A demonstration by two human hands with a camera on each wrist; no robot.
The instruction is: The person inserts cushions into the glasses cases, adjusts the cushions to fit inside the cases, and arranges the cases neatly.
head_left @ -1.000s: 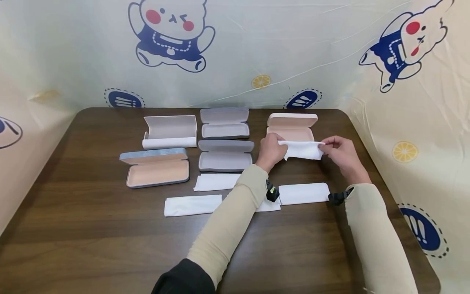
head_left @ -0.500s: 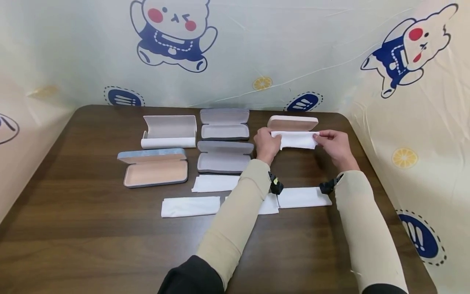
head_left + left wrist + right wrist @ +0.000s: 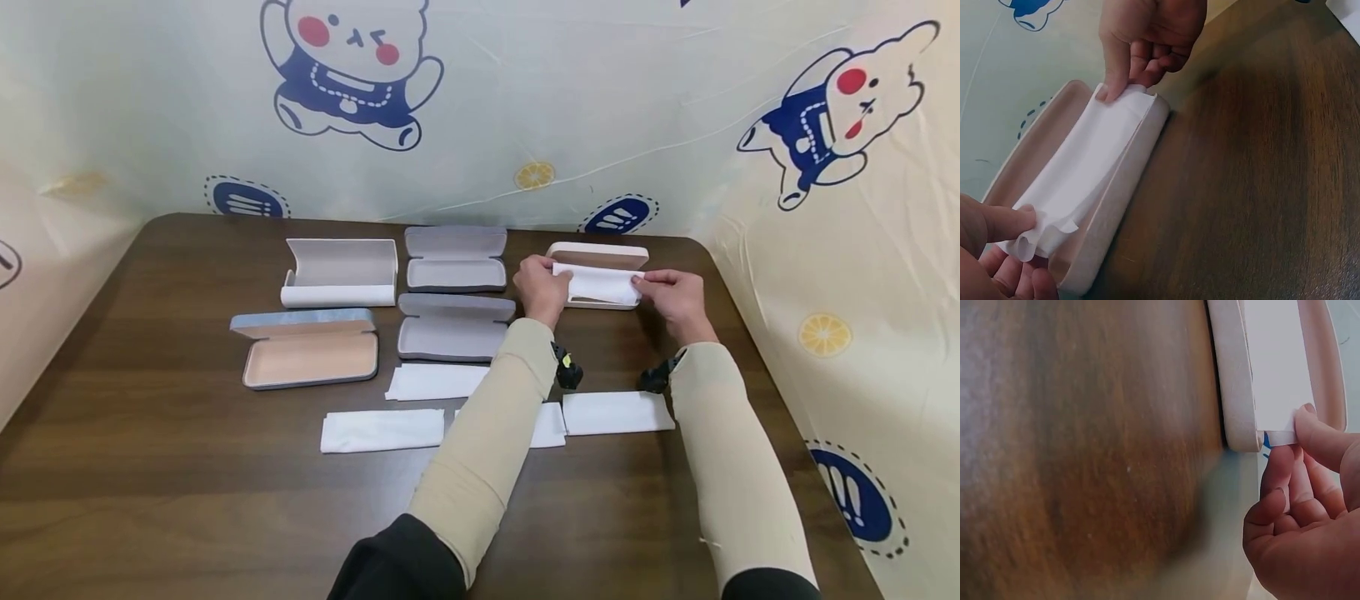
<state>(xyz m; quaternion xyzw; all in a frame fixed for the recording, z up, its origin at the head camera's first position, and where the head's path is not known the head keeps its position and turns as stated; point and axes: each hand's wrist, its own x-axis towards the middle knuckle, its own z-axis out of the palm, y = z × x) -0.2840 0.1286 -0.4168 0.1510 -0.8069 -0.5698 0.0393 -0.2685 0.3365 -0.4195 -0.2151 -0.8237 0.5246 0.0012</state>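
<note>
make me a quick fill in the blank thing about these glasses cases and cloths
1. The right hand pinches one end of the folded white cloth, and the ____ hand pinches the other.
2. They hold it over the pink glasses case, whose lid stands ____.
3. Next to the white glasses case, nearer the person, is a peach-lined glasses case whose outside is ____.
4. Altogether, ____ glasses cases show in the head view.

Missing words: left; open; blue; five.

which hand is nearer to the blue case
Left. The left hand is right of the blue case, farther back; the right hand is even farther right.
</note>
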